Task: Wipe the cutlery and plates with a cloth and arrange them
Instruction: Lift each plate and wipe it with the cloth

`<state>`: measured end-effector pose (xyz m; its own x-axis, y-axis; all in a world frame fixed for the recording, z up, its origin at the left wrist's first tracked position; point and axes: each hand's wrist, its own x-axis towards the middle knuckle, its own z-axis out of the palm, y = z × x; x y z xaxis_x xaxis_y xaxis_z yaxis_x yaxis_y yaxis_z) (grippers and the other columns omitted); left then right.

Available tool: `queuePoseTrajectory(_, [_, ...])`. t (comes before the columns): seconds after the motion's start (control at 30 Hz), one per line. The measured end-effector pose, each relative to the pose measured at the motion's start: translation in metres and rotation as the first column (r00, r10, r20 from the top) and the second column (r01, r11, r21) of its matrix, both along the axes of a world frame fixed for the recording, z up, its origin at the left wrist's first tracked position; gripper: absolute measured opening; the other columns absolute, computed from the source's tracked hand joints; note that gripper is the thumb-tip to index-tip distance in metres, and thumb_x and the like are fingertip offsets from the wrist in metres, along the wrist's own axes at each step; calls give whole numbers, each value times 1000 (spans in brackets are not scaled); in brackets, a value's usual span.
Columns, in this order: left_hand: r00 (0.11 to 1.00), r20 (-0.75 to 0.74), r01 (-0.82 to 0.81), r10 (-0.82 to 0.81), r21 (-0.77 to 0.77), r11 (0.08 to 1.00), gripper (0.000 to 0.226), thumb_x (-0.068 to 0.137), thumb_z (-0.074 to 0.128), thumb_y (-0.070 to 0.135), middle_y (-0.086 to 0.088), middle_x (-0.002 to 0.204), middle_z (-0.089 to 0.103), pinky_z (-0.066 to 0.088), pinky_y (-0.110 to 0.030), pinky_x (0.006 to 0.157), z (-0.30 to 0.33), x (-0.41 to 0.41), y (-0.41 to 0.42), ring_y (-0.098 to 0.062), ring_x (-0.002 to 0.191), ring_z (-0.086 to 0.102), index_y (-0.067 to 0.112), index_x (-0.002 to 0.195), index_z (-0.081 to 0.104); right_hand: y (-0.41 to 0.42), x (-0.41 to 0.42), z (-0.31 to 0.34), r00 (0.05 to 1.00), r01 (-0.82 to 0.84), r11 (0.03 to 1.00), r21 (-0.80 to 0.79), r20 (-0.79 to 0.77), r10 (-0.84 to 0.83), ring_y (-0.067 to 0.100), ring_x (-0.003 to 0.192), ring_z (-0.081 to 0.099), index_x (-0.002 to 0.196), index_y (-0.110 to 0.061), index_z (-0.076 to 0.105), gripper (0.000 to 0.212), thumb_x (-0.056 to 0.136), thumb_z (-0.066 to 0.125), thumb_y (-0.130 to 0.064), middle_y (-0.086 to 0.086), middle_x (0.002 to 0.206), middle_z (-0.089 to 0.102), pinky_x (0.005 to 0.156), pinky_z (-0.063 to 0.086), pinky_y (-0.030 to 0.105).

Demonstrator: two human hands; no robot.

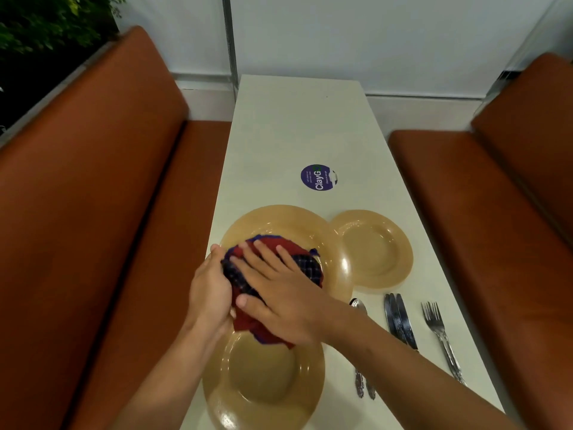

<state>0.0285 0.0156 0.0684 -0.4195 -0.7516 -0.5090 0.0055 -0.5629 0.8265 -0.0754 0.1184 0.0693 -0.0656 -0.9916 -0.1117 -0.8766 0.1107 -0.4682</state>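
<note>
At frame centre, the right hand (279, 293) lies flat, fingers spread, pressing a red cloth (273, 274) onto a tilted plate (288, 221). The left hand (207, 293) grips that plate's left rim. Knives (400, 318) and forks (440, 333) lie lower right on the tabletop (297, 135).

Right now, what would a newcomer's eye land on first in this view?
The red and dark checked cloth at centre, pressed onto a large tan plate by the flat right hand while the left hand grips the plate's edge. Two more tan plates flank it, near and far right, with knives and forks along the white table's right side.
</note>
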Motion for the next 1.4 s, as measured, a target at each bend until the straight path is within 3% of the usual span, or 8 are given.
queuePoseTrajectory(0.2, [998, 44, -52, 50, 40, 998, 72, 90, 54, 63, -3, 149, 59, 42, -54, 117, -21, 8, -7, -29, 139, 55, 22, 149, 52, 40, -10, 21, 983, -164, 981, 105, 106, 153, 5, 159, 9, 157, -31, 40, 48, 111, 41, -43, -11, 165, 39, 125, -9, 21])
queuePoseTrajectory(0.3, [998, 42, -58, 57, 30, 998, 56, 105, 46, 52, -7, 142, 64, 45, -52, 115, -17, 6, -5, -28, 132, 61, 17, 147, 54, 53, -21, 31, 936, -38, 993, 113, 353, -4, 3, 133, 49, 128, -29, 65, 26, 109, 51, -38, -13, 139, 59, 118, 36, 23])
queuePoseTrajectory(0.43, [1000, 23, -22, 21, 40, 999, 53, 104, 46, 54, -6, 135, 70, 47, -50, 113, -16, 3, 1, -26, 127, 64, 17, 138, 62, 52, -28, 51, 598, 351, 936, 24, 764, -244, 3, 88, 70, 106, -19, 69, 11, 106, 58, -22, -1, 111, 61, 74, 60, 22])
queuePoseTrajectory(0.6, [997, 3, 71, -71, 27, 997, 39, 114, 32, 38, -2, 107, 81, 57, -41, 95, -16, 1, 7, -21, 104, 77, 24, 120, 68, 30, -44, 67, 233, 635, 773, 16, 949, -211, 5, 83, 71, 122, -10, 71, 24, 106, 54, -15, -3, 92, 77, 76, 57, 20])
queuePoseTrajectory(0.8, [994, -26, 107, -107, -3, 994, 35, 112, 35, 43, 4, 98, 82, 63, -31, 71, -15, 2, 3, -14, 91, 79, 30, 114, 68, 41, -77, 52, 711, 669, 737, -96, 375, -595, 5, 93, 69, 138, -30, 61, 39, 105, 50, -12, -6, 110, 74, 79, 56, 19])
queuePoseTrajectory(0.93, [995, -15, 96, -96, -9, 995, 38, 112, 34, 43, 1, 99, 82, 64, -31, 66, -16, 2, 4, -18, 92, 79, 29, 117, 69, 48, -85, 50, 719, 695, 679, -236, 219, -659, 11, 114, 62, 148, -29, 51, 44, 104, 58, -24, -7, 137, 61, 93, 58, 32])
queuePoseTrajectory(1.13, [992, -28, 126, -126, -6, 992, 46, 111, 33, 48, -5, 114, 79, 62, -47, 93, -8, -4, 9, -26, 108, 76, 24, 133, 65, 25, -60, 9, 838, 287, 946, -150, -440, -324, 45, 157, 16, 160, -20, 34, 75, 101, 33, -66, 12, 171, 25, 126, 15, 64])
queuePoseTrajectory(1.4, [995, 8, 98, -98, -83, 992, 47, 112, 32, 46, -3, 116, 79, 53, -49, 107, -4, -20, 8, -21, 114, 73, 24, 121, 72, -20, -20, -23, 888, 368, 923, -113, -252, -385, 40, 159, -15, 167, -18, -2, 76, 105, 11, -60, 11, 175, -11, 129, 0, 59])
